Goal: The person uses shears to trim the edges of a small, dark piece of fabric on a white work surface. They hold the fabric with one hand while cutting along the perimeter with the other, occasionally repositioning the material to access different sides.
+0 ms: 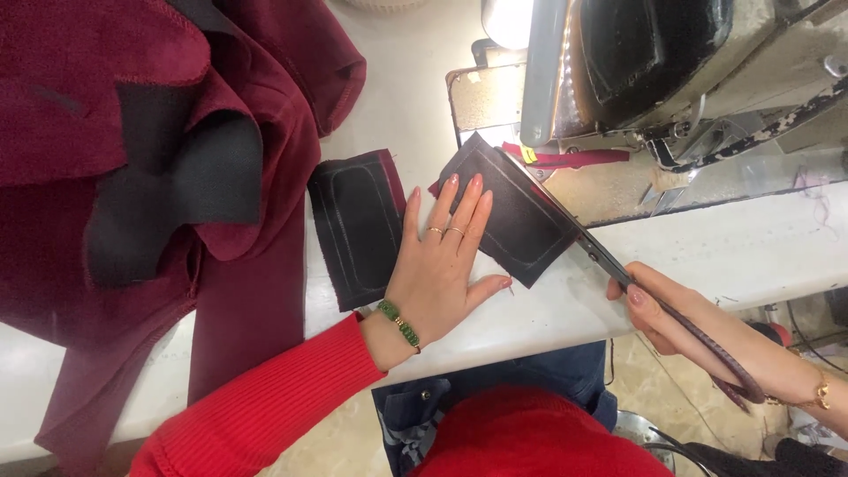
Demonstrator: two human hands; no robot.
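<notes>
- On the white tabletop, a black rectangular fabric patch with stitched outline is pinned flat by the left hand, its fingers spread.
- Long dark metal scissors are gripped by the right hand, fingers curled around the handles, blades laid along the patch's right edge.
- A second black stitched patch is seen just left, beside heaped maroon fabric.

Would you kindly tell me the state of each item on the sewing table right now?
Left hand: flat, pressing the black fabric piece.
Right hand: gripping the scissors.
Scissors: blades along the fabric's edge.
Black fabric piece: flat, being trimmed.
Second black piece: flat, untouched.
Maroon garment: bunched up.
</notes>
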